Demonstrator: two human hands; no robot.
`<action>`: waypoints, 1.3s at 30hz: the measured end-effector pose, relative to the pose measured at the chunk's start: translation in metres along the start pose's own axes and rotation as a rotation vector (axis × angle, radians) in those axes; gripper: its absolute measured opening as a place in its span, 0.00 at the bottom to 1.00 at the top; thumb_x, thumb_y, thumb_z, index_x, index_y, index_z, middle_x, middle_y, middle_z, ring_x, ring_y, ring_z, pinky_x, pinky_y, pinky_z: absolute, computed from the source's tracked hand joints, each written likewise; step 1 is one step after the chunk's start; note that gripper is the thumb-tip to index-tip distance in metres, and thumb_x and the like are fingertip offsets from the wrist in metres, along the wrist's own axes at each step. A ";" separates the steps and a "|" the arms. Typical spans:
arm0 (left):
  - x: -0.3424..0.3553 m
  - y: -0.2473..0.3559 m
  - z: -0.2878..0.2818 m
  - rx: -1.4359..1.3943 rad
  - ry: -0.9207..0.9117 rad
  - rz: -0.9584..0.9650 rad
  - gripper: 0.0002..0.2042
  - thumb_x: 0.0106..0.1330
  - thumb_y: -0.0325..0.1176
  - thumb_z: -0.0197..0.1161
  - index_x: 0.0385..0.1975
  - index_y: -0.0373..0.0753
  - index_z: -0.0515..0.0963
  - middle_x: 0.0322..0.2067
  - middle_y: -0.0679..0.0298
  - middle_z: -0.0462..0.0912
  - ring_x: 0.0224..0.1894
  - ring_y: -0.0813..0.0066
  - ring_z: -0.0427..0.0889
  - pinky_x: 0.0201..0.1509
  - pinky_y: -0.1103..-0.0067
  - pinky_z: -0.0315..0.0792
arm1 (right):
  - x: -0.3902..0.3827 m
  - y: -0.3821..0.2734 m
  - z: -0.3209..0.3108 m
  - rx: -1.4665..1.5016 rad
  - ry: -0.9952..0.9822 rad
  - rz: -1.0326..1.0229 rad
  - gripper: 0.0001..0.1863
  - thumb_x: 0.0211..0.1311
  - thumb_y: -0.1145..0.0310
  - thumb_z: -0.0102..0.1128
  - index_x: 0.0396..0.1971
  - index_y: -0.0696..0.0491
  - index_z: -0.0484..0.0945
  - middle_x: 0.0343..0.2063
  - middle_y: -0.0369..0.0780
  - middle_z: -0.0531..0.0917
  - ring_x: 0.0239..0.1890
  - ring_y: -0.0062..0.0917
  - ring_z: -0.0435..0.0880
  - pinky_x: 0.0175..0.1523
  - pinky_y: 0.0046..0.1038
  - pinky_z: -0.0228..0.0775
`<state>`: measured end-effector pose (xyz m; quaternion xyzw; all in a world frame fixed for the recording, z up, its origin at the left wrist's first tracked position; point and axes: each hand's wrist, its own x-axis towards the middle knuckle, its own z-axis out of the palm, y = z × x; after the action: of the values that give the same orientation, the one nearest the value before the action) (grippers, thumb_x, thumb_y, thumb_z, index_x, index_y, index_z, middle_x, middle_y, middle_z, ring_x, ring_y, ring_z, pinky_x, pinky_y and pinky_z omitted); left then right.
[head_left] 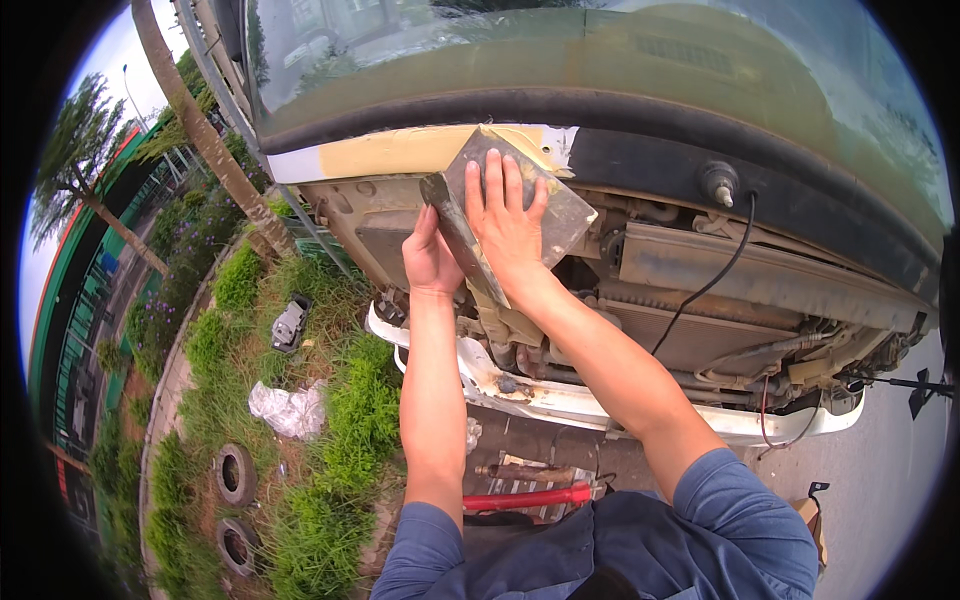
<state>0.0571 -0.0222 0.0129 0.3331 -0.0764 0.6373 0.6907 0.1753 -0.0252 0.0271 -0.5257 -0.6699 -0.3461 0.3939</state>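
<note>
A dark grey, worn angled plate point(562, 228), with a broad face and a narrow side face, is held against the front panel of a vehicle under its windshield. My right hand point(508, 210) lies flat on the broad face, fingers stretched and slightly apart. Beside the narrow face, my left hand point(432, 255) grips the plate's edge; its fingers are partly hidden. Pale yellow filler point(400, 150) coats the panel to the left. More yellow shows along the plate's top edge, which meets the panel.
The opened vehicle front exposes a radiator point(690, 345) and a hanging black cable point(715, 280). Below runs a white bumper point(590, 408). A red bar point(530, 497) lies low in front of me. Grass at left holds a crumpled plastic sheet point(290, 408) and two small tires point(236, 474).
</note>
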 end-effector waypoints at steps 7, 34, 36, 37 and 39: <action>-0.010 -0.002 -0.008 0.034 -0.035 -0.005 0.14 0.76 0.38 0.46 0.50 0.37 0.74 0.50 0.60 0.81 0.53 0.70 0.79 0.60 0.72 0.71 | -0.006 -0.004 -0.001 0.050 -0.035 -0.048 0.29 0.58 0.64 0.55 0.61 0.50 0.69 0.64 0.45 0.67 0.66 0.36 0.65 0.63 0.57 0.50; -0.043 -0.058 0.012 -0.093 -0.027 0.062 0.13 0.78 0.42 0.42 0.36 0.41 0.67 0.25 0.64 0.78 0.36 0.70 0.78 0.55 0.68 0.69 | -0.017 0.049 -0.040 0.186 -0.234 -0.284 0.36 0.54 0.62 0.61 0.67 0.44 0.65 0.69 0.38 0.62 0.71 0.35 0.58 0.69 0.58 0.43; -0.040 -0.066 0.026 -0.043 0.018 0.073 0.13 0.78 0.42 0.42 0.36 0.41 0.67 0.23 0.67 0.77 0.29 0.75 0.76 0.50 0.71 0.70 | -0.014 0.055 -0.041 0.138 -0.244 -0.297 0.36 0.55 0.61 0.61 0.67 0.43 0.65 0.69 0.37 0.62 0.71 0.34 0.58 0.69 0.58 0.43; -0.039 -0.069 0.028 -0.058 0.034 0.080 0.13 0.78 0.42 0.42 0.36 0.41 0.68 0.23 0.67 0.77 0.29 0.74 0.76 0.48 0.72 0.70 | -0.013 0.057 -0.047 0.121 -0.275 -0.304 0.29 0.62 0.61 0.50 0.66 0.43 0.66 0.68 0.37 0.63 0.71 0.33 0.58 0.69 0.60 0.41; -0.036 -0.075 0.030 -0.084 0.062 0.079 0.13 0.78 0.41 0.42 0.36 0.41 0.68 0.22 0.68 0.76 0.28 0.75 0.75 0.46 0.74 0.69 | -0.011 0.062 -0.047 0.122 -0.264 -0.296 0.29 0.62 0.61 0.51 0.66 0.42 0.67 0.69 0.36 0.63 0.71 0.33 0.58 0.69 0.60 0.41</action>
<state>0.1302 -0.0665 -0.0102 0.2804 -0.0948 0.6704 0.6805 0.2448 -0.0584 0.0414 -0.4373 -0.8054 -0.2871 0.2786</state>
